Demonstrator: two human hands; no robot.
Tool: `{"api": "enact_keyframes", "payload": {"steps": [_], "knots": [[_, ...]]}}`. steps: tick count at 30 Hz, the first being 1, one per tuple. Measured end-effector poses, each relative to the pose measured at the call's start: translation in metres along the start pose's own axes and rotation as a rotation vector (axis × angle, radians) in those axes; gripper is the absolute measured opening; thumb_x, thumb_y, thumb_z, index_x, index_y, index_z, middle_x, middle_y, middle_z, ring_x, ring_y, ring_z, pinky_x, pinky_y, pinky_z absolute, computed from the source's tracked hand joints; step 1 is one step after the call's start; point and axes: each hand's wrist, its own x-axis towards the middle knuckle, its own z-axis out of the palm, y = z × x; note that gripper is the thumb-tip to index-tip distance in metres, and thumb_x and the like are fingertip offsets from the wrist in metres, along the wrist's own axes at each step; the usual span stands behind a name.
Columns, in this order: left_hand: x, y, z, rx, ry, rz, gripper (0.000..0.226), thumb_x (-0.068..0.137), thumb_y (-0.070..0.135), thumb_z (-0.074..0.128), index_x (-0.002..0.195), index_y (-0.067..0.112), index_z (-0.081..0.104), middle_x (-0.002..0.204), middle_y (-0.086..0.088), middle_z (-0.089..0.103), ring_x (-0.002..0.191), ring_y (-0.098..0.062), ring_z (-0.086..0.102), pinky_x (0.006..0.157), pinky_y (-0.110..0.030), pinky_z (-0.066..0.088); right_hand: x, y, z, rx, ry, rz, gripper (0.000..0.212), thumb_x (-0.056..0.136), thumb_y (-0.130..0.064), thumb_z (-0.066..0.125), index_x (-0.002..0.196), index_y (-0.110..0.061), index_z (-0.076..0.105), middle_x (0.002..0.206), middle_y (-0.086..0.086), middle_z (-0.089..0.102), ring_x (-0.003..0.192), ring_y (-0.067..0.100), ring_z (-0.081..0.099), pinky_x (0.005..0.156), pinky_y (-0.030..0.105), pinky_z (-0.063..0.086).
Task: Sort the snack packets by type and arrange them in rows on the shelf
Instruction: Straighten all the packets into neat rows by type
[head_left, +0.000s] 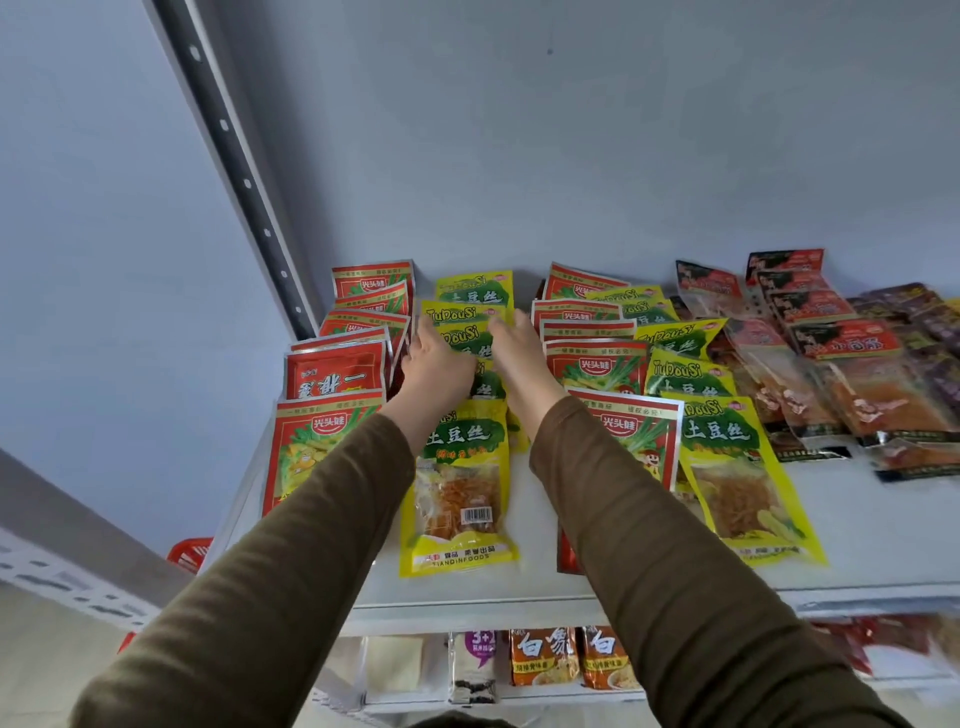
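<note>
Brown sleeves (322, 530) nearest; both hands (436, 358) flat, fingers spread, on yellow packets (470, 332) beside red packets (358, 322); light, slippery, best pinched at edges.

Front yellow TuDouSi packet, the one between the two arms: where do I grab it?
Pinch the flat yellow plastic TuDouSi packet by its bottom sealed edge, coming from the shelf's front lip. It lies flat, that end is nearest and uncovered; its top sits under the wrists and other packets.

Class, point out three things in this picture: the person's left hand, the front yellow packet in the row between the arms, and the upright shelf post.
left hand (436, 358), head view, back of hand.
front yellow packet (460, 499), head view, clear window.
shelf post (236, 156), head view, perforated face.
</note>
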Motion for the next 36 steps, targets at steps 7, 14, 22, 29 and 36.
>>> {"api": "enact_keyframes", "payload": {"steps": [7,14,22,29,36], "knots": [[0.012,0.006,-0.007,-0.222,0.034,-0.108,0.073,0.100,0.015,0.059,0.159,0.021,0.017,0.130,-0.009,0.056,0.109,-0.028,0.063,0.083,-0.043,0.057,0.013,-0.001,-0.013,-0.010,-0.042,0.034,0.058,0.108,-0.028,0.039,0.160,-0.013,0.020,0.159,0.008,0.034,0.111,0.020,0.053,0.068,0.031,0.051],[0.025,0.013,-0.007,-0.334,0.008,-0.197,0.060,0.102,0.009,0.057,0.153,0.017,0.027,0.102,-0.008,0.059,0.085,-0.023,0.065,0.061,-0.035,0.056,0.016,-0.006,-0.007,0.152,-0.124,0.134,0.047,0.109,-0.033,0.037,0.153,-0.017,0.036,0.145,0.004,0.046,0.110,0.016,0.044,0.076,0.033,0.038],[0.006,0.027,-0.024,-0.236,0.064,0.085,0.064,0.102,0.005,0.054,0.157,0.023,0.025,0.127,-0.004,0.061,0.101,-0.019,0.068,0.056,-0.021,0.056,0.028,-0.024,-0.022,0.123,-0.160,0.147,0.051,0.105,-0.052,0.036,0.141,-0.017,0.049,0.125,0.006,0.055,0.122,0.027,0.051,0.109,0.048,0.040],[-0.086,-0.016,-0.030,0.573,-0.184,0.390,0.080,0.105,0.052,0.042,0.164,0.021,-0.002,0.172,-0.002,-0.004,0.158,-0.020,-0.006,0.121,-0.032,-0.003,0.004,-0.016,-0.023,0.109,-0.201,0.151,0.064,0.102,-0.059,0.040,0.156,-0.023,0.034,0.158,0.005,0.040,0.139,0.027,0.044,0.116,0.048,0.034],[-0.109,-0.039,0.009,0.773,-0.231,0.339,0.079,0.101,0.068,0.026,0.163,0.032,-0.006,0.169,0.007,-0.020,0.154,-0.016,-0.024,0.122,-0.060,-0.008,-0.019,0.010,-0.024,0.130,-0.168,0.149,0.061,0.105,-0.054,0.039,0.159,-0.032,0.024,0.164,-0.002,0.029,0.149,0.023,0.031,0.117,0.046,0.025]]}}
